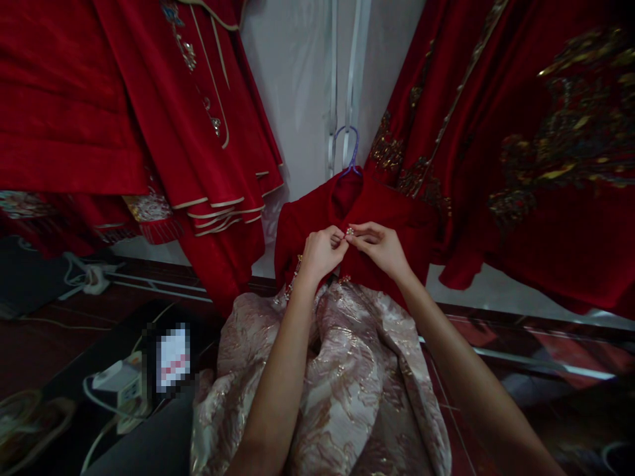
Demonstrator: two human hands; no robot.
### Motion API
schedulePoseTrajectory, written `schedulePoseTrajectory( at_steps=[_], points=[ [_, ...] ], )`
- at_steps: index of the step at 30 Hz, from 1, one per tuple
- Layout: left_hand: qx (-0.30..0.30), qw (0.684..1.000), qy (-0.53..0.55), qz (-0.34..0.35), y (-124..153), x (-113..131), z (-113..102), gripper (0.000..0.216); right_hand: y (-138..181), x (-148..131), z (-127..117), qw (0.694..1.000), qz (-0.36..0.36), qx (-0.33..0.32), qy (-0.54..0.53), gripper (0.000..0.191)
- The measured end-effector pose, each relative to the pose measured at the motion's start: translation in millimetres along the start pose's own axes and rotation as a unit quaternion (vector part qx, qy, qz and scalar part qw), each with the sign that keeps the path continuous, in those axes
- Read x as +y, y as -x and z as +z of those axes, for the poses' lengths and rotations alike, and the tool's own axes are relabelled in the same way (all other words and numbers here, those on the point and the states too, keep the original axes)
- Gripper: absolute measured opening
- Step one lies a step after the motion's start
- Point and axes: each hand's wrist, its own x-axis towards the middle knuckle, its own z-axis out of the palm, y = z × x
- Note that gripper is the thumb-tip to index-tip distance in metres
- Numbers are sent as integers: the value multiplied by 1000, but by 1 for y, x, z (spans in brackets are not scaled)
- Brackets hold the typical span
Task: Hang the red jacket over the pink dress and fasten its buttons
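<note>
Bare forearms (282, 370) right up close, both mine, reaching over the pale brocade cloth (342, 370) that spreads below the red jacket (312, 215). And there's the jacket itself, straight ahead of me, on a purple hanger (354, 149) rising above its collar. Right grip (380, 244) at the jacket's front: thumb and forefinger closed on a small beaded fastening (350, 231). Left grip (325, 252) just beside it, fingertips together, clamped on the jacket's front edge; the exact bit pinched is hidden. Another beaded clasp (344, 280) sits lower on the jacket, below my fingers. Red garments with pale piping (198, 139) hang left of the jacket, gold-embroidered red ones (520, 152) right of it, and a power strip (131, 390) lies low to its left.
</note>
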Motion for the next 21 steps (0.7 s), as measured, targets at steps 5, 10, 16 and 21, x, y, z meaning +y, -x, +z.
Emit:
schedulePoseTrajectory(
  at_steps=[5, 10, 16, 21],
  points=[
    [0, 1000, 30, -6, 1, -1, -1, 9, -1, -3, 2, 1000, 1, -2, 1, 32],
    [-36, 997, -71, 23, 1, 17, -7, 6, -2, -3, 0, 1000, 19, -12, -11, 27],
    [-13, 1000, 8, -5, 4, 6, 13, 11, 17, 5, 3, 998, 52, -22, -20, 45],
    [-46, 960, 263, -85, 23, -22, 31, 21, 62, 31, -7, 995, 56, -9, 77, 52]
  ],
)
